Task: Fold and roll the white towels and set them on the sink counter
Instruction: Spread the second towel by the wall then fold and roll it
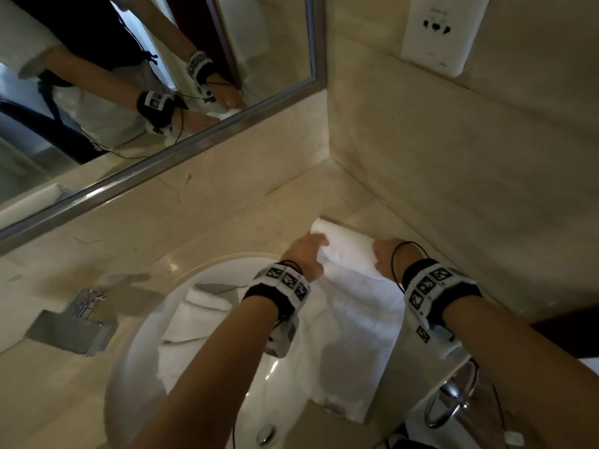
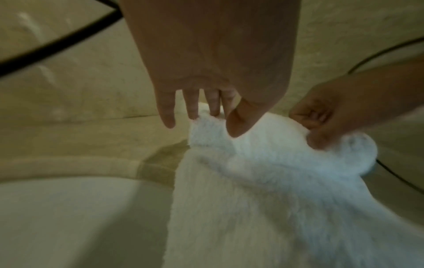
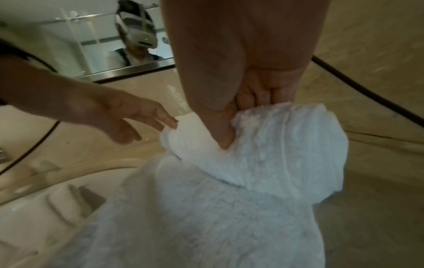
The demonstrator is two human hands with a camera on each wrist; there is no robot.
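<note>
Reaching forward over the sink (image 1: pixel 136 358), both forearms met at the partly rolled white towel (image 1: pixel 350 254) on the beige counter (image 1: pixel 227 222) near the corner. The left hand (image 1: pixel 306 251) kept its fingers (image 2: pixel 168 116) nearly straight, tips touching the roll's left end. The right hand (image 1: pixel 389 256) curled its fingers (image 3: pixel 250 98) over the roll's right end, thumb pressed into it. The roll's long axis ran left to right; its unrolled tail hung over the basin edge. More white towels (image 1: pixel 194 319) lay in the basin.
</note>
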